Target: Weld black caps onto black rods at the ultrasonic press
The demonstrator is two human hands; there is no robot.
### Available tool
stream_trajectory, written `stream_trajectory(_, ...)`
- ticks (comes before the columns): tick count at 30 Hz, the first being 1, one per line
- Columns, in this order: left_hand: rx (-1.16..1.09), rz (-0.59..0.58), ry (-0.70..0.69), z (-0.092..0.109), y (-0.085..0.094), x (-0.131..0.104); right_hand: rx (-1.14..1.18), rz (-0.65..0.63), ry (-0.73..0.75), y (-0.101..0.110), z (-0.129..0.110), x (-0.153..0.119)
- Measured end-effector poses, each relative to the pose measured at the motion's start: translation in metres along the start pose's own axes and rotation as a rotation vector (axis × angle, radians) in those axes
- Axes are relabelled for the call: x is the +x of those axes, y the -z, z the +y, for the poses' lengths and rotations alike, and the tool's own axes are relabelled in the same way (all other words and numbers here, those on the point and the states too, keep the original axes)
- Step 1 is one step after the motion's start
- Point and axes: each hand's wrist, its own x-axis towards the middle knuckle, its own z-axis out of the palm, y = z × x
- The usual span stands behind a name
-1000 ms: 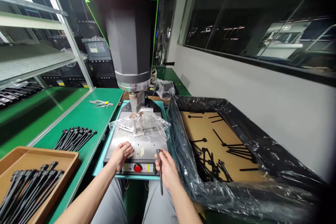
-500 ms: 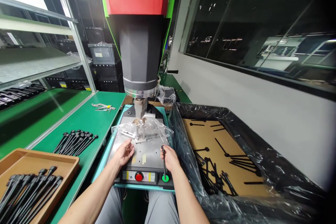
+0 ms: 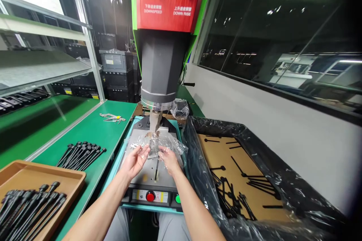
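A thin black rod (image 3: pixel 156 169) extends toward me from the small metal fixture (image 3: pixel 154 145) under the press's metal tip (image 3: pixel 154 120). My right hand (image 3: pixel 169 160) is at the fixture's right side, its fingers pinched on the rod's far end, which is partly hidden. My left hand (image 3: pixel 136 161) is at the fixture's left, palm turned up and fingers apart, holding nothing. Clear plastic film (image 3: pixel 177 145) lies around the fixture on the metal plate (image 3: pixel 141 177).
An orange tray (image 3: pixel 80 176) of black rods stands at the left, with another rod bundle (image 3: pixel 82 152) and metal tools (image 3: pixel 112 118) on the green table (image 3: pixel 104 135). A plastic-lined box (image 3: pixel 243 130) with rods is at the right. Red (image 3: pixel 150 196) and green (image 3: pixel 178 198) buttons sit in front.
My right hand has moved forward and left with the rod, from above the green button to the fixture. My left hand has moved slightly toward the fixture. The camera view has shifted.
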Motion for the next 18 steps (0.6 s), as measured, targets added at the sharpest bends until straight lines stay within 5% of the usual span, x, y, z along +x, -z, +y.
stream_trajectory(8,-0.001,-0.023,-0.030,0.002,-0.005,0.000,-0.259,0.009,0.347,-0.016,-0.042,0.041)
stream_trajectory(18,0.041,-0.040,-0.064,0.010,-0.010,0.009,-0.439,0.044,0.328,-0.035,-0.039,0.077)
